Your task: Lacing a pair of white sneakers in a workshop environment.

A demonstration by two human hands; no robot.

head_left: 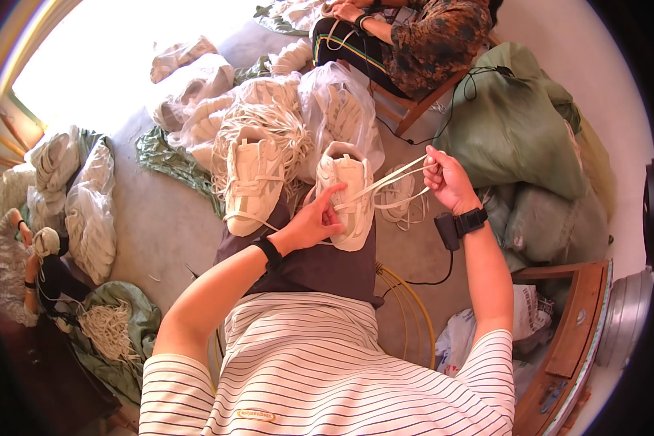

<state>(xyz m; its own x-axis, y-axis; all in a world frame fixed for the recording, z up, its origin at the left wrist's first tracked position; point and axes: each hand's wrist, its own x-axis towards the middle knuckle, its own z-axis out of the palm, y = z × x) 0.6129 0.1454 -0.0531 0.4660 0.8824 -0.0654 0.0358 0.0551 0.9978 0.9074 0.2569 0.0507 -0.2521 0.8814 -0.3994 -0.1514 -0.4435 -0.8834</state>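
Note:
A cream lace-up sneaker rests on my lap, its toe toward me. My left hand holds it from the left side, the index finger lying over the lacing and the other fingers curled. Off to the right, my right hand is closed on the shoelace, whose strands stretch taut from the sneaker's eyelets. A loose loop of lace hangs below them. Left of this sneaker stands a matching sneaker, laced across, with a lace end trailing over its toe. Neither hand touches that one.
Beyond the sneakers lie a bundle of loose laces and plastic bags of shoes. Green sacks are piled at right, above an open wooden drawer. Co-workers sit far right and at left. A cable hangs from my right wrist.

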